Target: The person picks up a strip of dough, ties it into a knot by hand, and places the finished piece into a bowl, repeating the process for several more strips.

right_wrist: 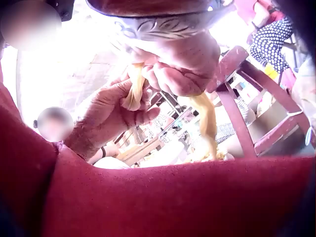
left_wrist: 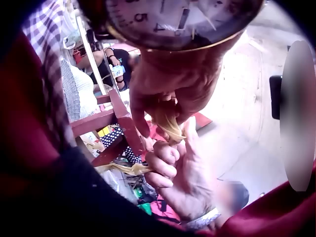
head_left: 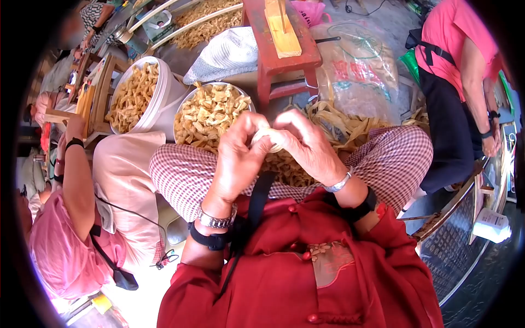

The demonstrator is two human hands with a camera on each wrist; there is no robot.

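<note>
Above the lap, my left hand (head_left: 235, 158) and right hand (head_left: 311, 150) meet around a pale yellow, soft-looking strip (head_left: 268, 138). My left thumb and fingers pinch one folded end, as the left wrist view shows with the strip (left_wrist: 167, 123) bunched between both hands. Curled fingers of my right hand (right_wrist: 182, 69) grip it too, and a loose tail (right_wrist: 206, 121) hangs down below them. Directly beneath, on the lap, lie several knotted pieces (head_left: 287, 169) of similar colour. Longer loose strips (head_left: 342, 123) are heaped just beyond the right hand.
A round basin (head_left: 210, 112) and a white bucket (head_left: 158, 109) hold knotted pieces. Ahead stands a red wooden stool (head_left: 287, 63) bearing a yellow wooden block (head_left: 283, 38). A clear plastic bag (head_left: 355, 71) lies beside it. People sit to the left and right.
</note>
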